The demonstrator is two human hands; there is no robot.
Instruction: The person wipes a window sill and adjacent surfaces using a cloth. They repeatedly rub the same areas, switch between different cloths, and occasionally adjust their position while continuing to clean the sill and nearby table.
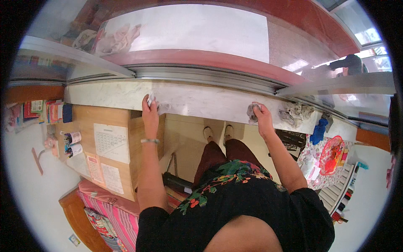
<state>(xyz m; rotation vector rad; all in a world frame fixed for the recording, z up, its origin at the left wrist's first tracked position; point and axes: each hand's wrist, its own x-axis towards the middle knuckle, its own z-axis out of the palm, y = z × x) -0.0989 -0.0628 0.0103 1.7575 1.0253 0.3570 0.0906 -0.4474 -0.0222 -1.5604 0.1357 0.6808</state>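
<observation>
Before me runs a white marbled windowsill (201, 97) beneath an aluminium sliding-window track (207, 77). My left hand (150, 108) grips a small crumpled white wad (151, 98), paper or cloth, over the sill's left part. A greyish crumpled wad (252, 112) is held in my right hand (263, 116) at the sill's front edge, further right. More crumpled grey wads (296, 114), seemingly paper, lie on the sill just right of that hand. Beyond them a blue cloth (319, 130) hangs over the sill's front edge.
Left stands a wooden desk (113, 115) with papers, books (55, 111) and pen holders (73, 143). A flower-patterned cloth (303, 157) with a red tray (332, 154) is at right. Window frames (104, 64) flank the opening; outside lies a white sheet (201, 30) on a red ledge.
</observation>
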